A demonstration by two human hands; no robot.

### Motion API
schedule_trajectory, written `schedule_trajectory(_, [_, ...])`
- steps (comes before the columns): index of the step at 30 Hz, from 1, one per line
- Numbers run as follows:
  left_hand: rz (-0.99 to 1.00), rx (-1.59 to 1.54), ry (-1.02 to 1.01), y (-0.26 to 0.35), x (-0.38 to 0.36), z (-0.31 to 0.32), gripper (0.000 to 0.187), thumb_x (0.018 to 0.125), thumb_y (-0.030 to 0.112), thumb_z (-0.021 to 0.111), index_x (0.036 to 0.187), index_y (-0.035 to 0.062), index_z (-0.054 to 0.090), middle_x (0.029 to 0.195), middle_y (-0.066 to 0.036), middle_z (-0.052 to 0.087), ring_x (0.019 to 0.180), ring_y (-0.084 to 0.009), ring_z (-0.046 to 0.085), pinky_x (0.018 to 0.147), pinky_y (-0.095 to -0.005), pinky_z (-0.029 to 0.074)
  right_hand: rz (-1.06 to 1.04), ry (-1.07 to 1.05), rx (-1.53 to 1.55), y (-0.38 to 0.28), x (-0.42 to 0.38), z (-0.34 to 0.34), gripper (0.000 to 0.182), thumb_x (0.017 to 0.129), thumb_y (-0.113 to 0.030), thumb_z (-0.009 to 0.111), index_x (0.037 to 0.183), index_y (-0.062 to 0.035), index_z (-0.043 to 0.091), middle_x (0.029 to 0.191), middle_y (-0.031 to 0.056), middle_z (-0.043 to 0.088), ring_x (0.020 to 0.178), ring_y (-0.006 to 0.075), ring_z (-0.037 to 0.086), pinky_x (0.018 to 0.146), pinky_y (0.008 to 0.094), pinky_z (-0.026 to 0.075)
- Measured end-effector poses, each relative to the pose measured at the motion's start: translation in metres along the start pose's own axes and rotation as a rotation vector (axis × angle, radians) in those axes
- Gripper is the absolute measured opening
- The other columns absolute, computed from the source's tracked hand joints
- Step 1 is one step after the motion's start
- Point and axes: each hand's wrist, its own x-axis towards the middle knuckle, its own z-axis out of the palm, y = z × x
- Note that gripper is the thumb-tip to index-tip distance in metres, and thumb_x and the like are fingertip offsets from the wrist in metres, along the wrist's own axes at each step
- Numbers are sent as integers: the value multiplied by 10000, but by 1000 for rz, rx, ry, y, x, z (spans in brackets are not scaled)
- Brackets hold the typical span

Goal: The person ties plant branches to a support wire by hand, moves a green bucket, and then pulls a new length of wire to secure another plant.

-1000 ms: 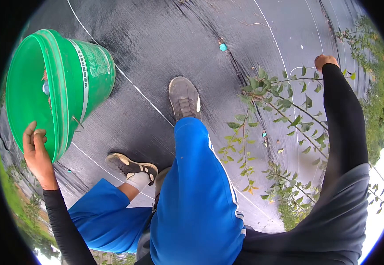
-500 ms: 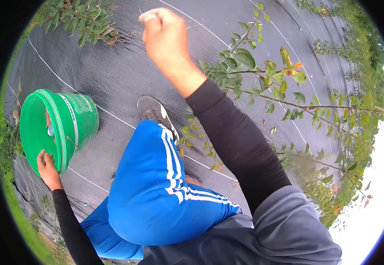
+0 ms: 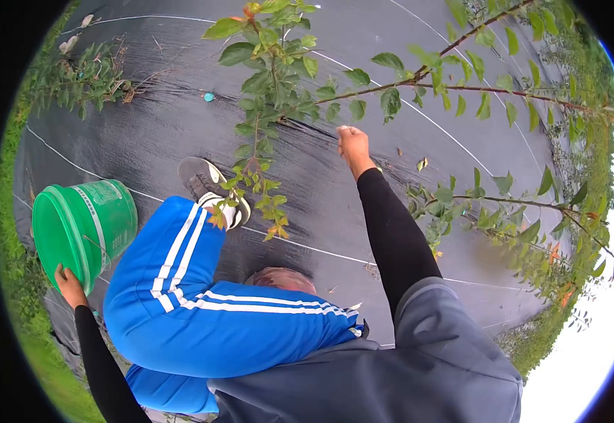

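Note:
My left hand is closed on the near rim of a green bucket. The bucket is tipped on its side with its mouth toward the left; what lies deep inside is hidden. My right hand, arm stretched forward, has its fingers curled together in a pinch. Whatever is between those fingertips, if anything, cannot be made out. Just beyond my right hand runs a thin leafy branch, apart from the fingers. A leafy shoot hangs to the left of that hand.
Black ground sheet with white lines covers the ground. My shoe rests on it under my bent blue-clad leg. A pinkish round object sits beneath the leg. Another leafy branch reaches in from the right; a low shrub grows at upper left.
My right hand has moved down and to the right, below the branch. The view has shifted, bringing more foliage into the middle. My left hand stays at the bucket's rim and now grips it.

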Motion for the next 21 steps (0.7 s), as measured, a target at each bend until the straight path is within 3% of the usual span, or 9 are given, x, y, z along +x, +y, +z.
schedule_trajectory(2, [-6,-21,2,7,-7,-6,399,923,200,464,1272,5,457,1149,-169,564,1033,-263,550,880,-337,420,-14,-92,1,-16,34,11,197,882,-184,529,918,-3,597,623,50,550,444,132,479,420,287,397])
schedule_trajectory(4, [18,-136,-2,29,-21,-14,412,929,184,459,1298,5,418,1238,-185,508,1122,-264,508,923,-337,402,-155,-223,10,-27,60,26,218,876,-225,538,904,-22,614,631,33,554,463,128,489,432,276,397])
schedule_trajectory(7, [9,-197,2,71,-57,-42,432,944,182,447,1336,20,369,1296,-183,454,1159,-262,482,934,-348,400,-630,-498,60,-43,94,47,252,869,-287,553,884,-51,640,643,8,559,492,123,504,451,258,396])
schedule_trajectory(9, [-48,-286,-50,87,-82,-63,447,948,188,445,1356,34,348,1328,-178,421,1174,-254,468,933,-351,403,-417,-533,182,-60,114,51,250,867,-286,561,880,-54,651,634,3,556,487,112,498,446,256,392])
schedule_trajectory(11, [-64,-231,-8,63,-101,-78,449,948,189,447,1358,37,346,1321,-179,425,1169,-253,470,928,-348,406,-324,-185,-230,-76,138,73,240,864,-267,568,939,-56,654,626,-10,545,467,83,466,417,239,372])
schedule_trajectory(15, [-213,-118,-20,3,-145,-107,467,942,201,452,1367,44,335,1319,-191,423,1157,-264,474,912,-351,415,-96,-428,-149,-133,132,77,260,866,-222,522,1055,-69,614,638,-16,540,443,72,421,378,223,328])
schedule_trajectory(16, [-219,-102,-28,-4,-156,-111,467,942,201,452,1367,44,335,1319,-191,423,1157,-264,474,912,-351,415,-78,-434,-152,-140,130,82,260,866,-222,522,1055,-69,614,638,-16,540,443,72,421,378,223,328])
schedule_trajectory(18, [-279,-54,-34,-18,-175,-116,488,933,208,453,1375,47,321,1316,-200,423,1140,-276,483,902,-364,420,-259,-604,-449,-147,121,86,266,864,-313,578,969,-75,639,612,-17,512,447,84,437,399,241,348])
schedule_trajectory(21, [-338,-73,-98,-27,-190,-118,501,924,201,444,1379,45,306,1310,-201,426,1120,-281,492,892,-378,421,-328,-651,-421,-152,101,88,276,861,-317,580,950,-61,629,607,-7,516,452,90,447,400,253,351])
